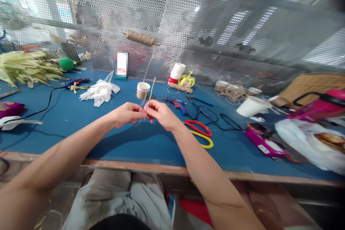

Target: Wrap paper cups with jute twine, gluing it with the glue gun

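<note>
Head view: fingers (pixel 154 110) pinch twine (pixel 152 89), white card (pixel 122 64) illegibly blurred.

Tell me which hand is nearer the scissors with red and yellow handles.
Right. The right hand is just left of the scissors, as seen in the picture; the left hand is farther left, beyond the right.

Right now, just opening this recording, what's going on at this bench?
A person holds both hands together above the blue table. The right hand pinches twine, one end sticking up; the left hand meets it and appears to pinch it too. Just beyond stands a small cup with a brown band. A roll of cord hangs at the mesh screen, its strand trailing down towards the hands. Scissors lie to the right, unheld.
</note>
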Tool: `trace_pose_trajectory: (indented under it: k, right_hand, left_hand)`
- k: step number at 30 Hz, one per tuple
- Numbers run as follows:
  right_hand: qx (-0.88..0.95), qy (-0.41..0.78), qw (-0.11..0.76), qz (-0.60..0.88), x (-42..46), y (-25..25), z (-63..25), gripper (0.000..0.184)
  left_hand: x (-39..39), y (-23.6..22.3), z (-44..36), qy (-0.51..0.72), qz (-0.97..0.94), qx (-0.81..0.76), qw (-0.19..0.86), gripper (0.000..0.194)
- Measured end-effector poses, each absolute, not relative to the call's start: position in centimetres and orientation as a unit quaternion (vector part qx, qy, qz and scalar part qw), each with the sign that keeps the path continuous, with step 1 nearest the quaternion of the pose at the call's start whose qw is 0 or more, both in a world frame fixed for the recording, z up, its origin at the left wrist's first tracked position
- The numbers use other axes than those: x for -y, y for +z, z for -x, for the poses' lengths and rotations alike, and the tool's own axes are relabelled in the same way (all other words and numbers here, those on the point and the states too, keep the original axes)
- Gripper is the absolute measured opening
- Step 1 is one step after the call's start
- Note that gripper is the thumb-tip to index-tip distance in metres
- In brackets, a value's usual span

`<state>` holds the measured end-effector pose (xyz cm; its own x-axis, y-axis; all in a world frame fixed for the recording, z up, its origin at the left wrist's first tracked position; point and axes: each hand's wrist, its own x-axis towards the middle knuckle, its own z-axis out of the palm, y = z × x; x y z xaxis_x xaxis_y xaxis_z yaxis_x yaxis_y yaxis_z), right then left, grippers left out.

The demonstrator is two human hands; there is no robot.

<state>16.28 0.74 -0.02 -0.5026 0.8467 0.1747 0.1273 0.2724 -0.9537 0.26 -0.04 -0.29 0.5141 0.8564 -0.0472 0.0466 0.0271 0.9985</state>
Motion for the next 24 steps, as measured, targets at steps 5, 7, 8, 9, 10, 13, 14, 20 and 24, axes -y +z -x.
trace_pose_trajectory:
  k: [5,7,8,9,10,13,14,20,24]
  right_hand:
    - [0.706,0.495,0.362,0.355,-0.95,-0.34,-16.37,0.024]
    - [0.711,0.490,0.356,0.357,-0.99,-0.41,-16.37,0.024]
    - [0.713,0.488,0.355,0.357,-0.99,-0.41,-16.37,0.024]
    - [0.714,0.486,0.354,0.358,-0.98,-0.40,-16.38,0.024]
    - [0.714,0.485,0.355,0.358,-0.96,-0.38,-16.39,0.024]
    - [0.713,0.488,0.356,0.356,-0.87,-0.26,-16.41,0.024]
    - [0.712,0.490,0.355,0.355,-0.84,-0.22,-16.42,0.024]
    - [0.712,0.491,0.359,0.350,-0.76,-0.01,-16.44,0.025]
    - [0.711,0.491,0.361,0.351,-0.80,-0.01,-16.43,0.026]
  left_hand:
    - [0.01,-0.35,-0.24,0.311,-0.606,-0.359,0.638,0.027]
    - [-0.01,-0.43,-0.25,0.305,-0.610,-0.351,0.642,0.027]
    - [-0.02,-0.46,-0.26,0.305,-0.612,-0.348,0.642,0.028]
    - [-0.03,-0.50,-0.27,0.305,-0.613,-0.345,0.643,0.028]
    - [-0.04,-0.53,-0.27,0.306,-0.612,-0.341,0.645,0.028]
    - [-0.13,-0.63,-0.22,0.306,-0.598,-0.324,0.666,0.029]
    - [-0.17,-0.67,-0.19,0.305,-0.592,-0.319,0.674,0.030]
    - [-0.29,-0.83,-0.11,0.309,-0.584,-0.307,0.685,0.033]
    - [-0.25,-0.82,-0.13,0.308,-0.579,-0.299,0.693,0.032]
